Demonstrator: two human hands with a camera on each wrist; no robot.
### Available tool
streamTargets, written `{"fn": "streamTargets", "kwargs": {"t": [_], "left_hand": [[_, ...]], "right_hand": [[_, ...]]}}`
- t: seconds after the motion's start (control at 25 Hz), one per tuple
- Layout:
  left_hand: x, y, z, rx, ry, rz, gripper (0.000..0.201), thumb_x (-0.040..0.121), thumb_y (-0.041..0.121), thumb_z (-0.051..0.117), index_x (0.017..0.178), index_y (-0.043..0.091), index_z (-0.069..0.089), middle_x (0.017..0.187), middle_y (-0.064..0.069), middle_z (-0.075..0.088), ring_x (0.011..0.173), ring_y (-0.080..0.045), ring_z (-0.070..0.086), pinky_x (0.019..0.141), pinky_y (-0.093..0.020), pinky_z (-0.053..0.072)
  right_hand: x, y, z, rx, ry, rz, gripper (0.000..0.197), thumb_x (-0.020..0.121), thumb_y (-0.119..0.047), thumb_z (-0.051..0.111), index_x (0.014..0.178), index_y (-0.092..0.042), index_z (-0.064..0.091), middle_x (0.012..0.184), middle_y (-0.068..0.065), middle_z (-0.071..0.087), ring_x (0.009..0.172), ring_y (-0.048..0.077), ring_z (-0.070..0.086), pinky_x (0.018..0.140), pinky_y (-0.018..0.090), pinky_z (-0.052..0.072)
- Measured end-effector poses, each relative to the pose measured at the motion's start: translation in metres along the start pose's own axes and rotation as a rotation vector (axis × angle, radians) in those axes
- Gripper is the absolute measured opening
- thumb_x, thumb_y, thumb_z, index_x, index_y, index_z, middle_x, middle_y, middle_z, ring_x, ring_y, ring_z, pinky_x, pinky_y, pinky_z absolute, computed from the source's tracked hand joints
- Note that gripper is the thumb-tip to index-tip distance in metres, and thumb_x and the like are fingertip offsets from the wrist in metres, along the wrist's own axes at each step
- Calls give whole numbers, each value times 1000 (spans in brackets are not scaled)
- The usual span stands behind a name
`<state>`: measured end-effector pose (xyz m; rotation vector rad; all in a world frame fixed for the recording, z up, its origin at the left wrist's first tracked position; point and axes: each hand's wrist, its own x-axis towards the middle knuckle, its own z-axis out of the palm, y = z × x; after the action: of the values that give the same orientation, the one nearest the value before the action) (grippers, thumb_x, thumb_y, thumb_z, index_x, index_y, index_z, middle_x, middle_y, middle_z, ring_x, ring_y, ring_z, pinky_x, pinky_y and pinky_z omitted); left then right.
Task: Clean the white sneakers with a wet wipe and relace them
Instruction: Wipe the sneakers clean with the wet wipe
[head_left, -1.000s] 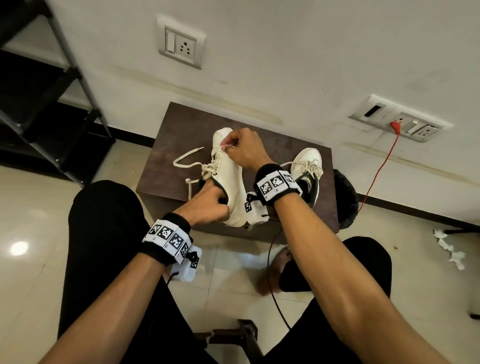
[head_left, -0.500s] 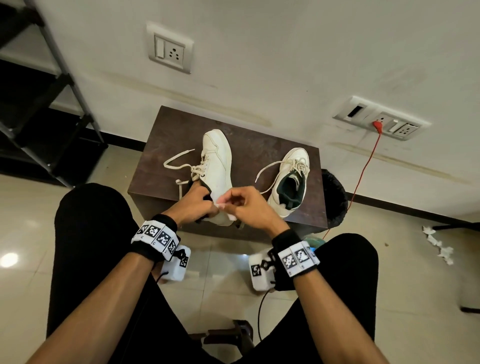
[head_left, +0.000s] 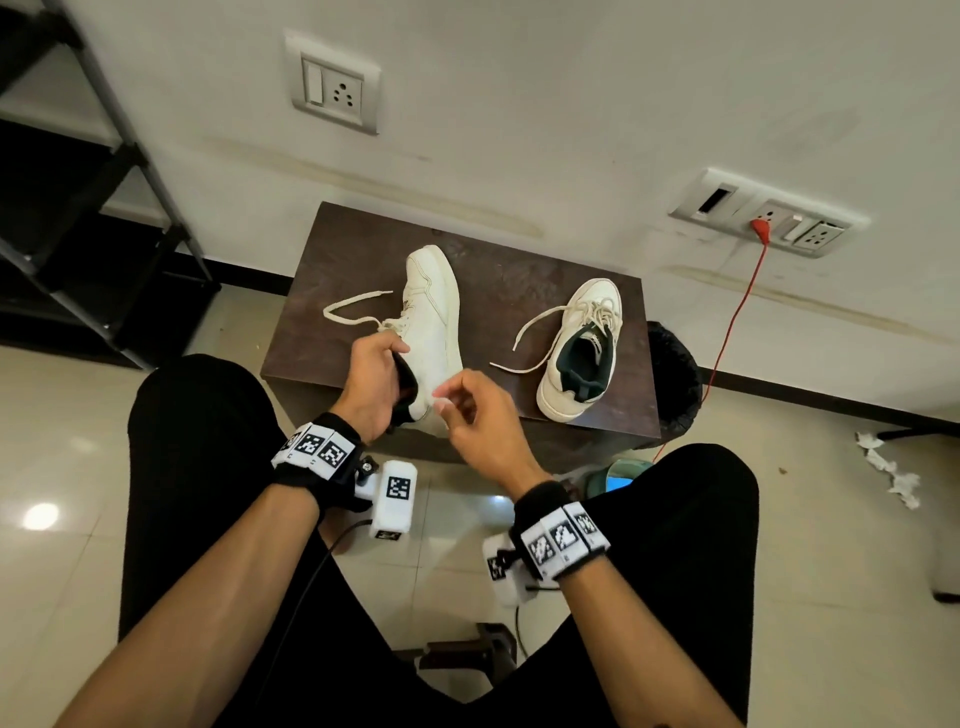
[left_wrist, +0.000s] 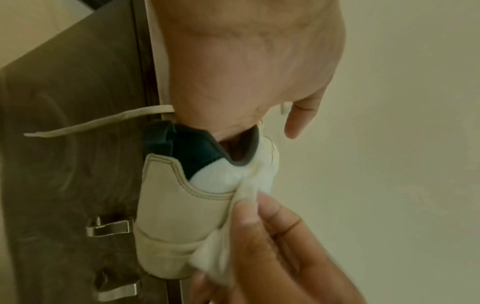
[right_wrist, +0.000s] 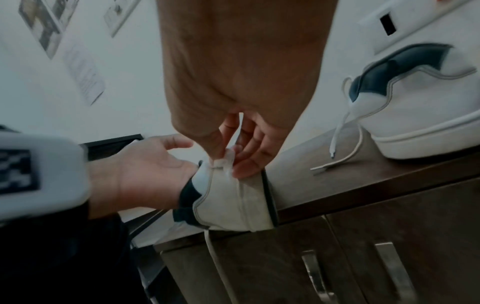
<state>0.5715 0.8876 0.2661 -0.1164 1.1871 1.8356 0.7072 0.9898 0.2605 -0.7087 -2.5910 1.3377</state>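
A white sneaker (head_left: 434, 312) lies on its side on the brown cabinet top (head_left: 498, 249), heel toward me. My left hand (head_left: 397, 358) grips its dark collar, fingers inside the opening (left_wrist: 233, 148). My right hand (head_left: 447, 397) pinches a white wet wipe (right_wrist: 226, 162) against the heel (left_wrist: 176, 216). In the left wrist view the wipe (left_wrist: 221, 253) drapes down over the heel's sole edge. The second white sneaker (head_left: 582, 353) stands upright to the right, laces loose, and neither hand touches it.
A loose lace (head_left: 353, 309) trails left from the held sneaker. A black bin (head_left: 672, 379) stands right of the cabinet, with a red cable (head_left: 732, 322) running up to a wall socket. Crumpled wipes (head_left: 888, 467) lie on the floor. A black rack (head_left: 78, 208) stands far left.
My right hand has come back from the sneaker's toe to its heel with the wipe. My left hand has kept its grip on the collar.
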Motion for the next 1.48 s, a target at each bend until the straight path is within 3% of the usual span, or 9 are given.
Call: {"fn": "streamTargets", "kwargs": {"t": [0.12,0.32,0.44,0.52,0.76,0.96,1.08,1.28,1.48], "left_hand": [[2,3,1,-59,51,10,39,90,20,43,122,13,65,113,-7,75,97,-24,72,81,-32,57],[3,6,3,-95,102,4,3,87,20,58,84,20,59,77,2,63,68,-17,60,66,-28,49],[5,5,2,-25,96,-28,12,83,13,61,77,19,53,70,3,46,63,-12,46,63,-24,40],[2,1,5,40,36,-49,7,80,12,60,85,17,59,75,2,55,68,-15,54,65,-25,45],[8,-7,7,34,29,-121,30,77,11,58,106,12,68,106,-10,71,98,-29,66,95,-40,51],[25,-4,1,78,117,-136,31,91,24,70,117,7,72,107,-14,76,96,-29,72,96,-42,56],[39,-5,-2,104,198,-144,66,71,31,84,129,5,68,121,-17,75,107,-33,73,98,-47,58],[46,-2,2,123,234,-88,56,78,26,85,124,-1,69,114,-18,76,95,-31,74,95,-47,60],[57,-7,-4,80,291,-72,106,42,41,100,132,2,59,124,-15,72,107,-29,74,94,-48,61]], "right_hand": [[-16,-2,-12,70,-51,31,7,93,-13,77,96,-19,76,90,-3,72,78,12,67,76,33,59],[-19,-26,-61,586,193,119,11,99,-5,70,103,-14,75,97,0,75,90,13,68,77,28,58],[-21,-23,-77,874,226,243,19,102,-7,64,116,-14,75,111,4,77,101,18,72,73,25,57],[-21,-15,-82,956,274,319,20,102,-7,64,118,-11,75,110,5,78,100,17,73,74,25,57],[22,-3,-78,548,345,298,13,98,-13,74,108,-9,80,95,4,79,84,12,72,70,26,57],[117,-19,-69,0,306,127,8,93,-23,76,98,-21,82,77,-10,70,77,8,67,78,22,48],[165,-23,-58,-181,183,103,7,90,-23,76,93,-23,82,81,-7,72,86,14,70,87,28,56],[193,-21,-48,-292,170,173,11,87,-19,76,79,-26,76,92,0,78,95,20,73,92,33,59],[144,-9,-47,-178,305,157,2,93,-20,75,92,-19,77,83,-7,71,79,11,66,78,21,47]]}}
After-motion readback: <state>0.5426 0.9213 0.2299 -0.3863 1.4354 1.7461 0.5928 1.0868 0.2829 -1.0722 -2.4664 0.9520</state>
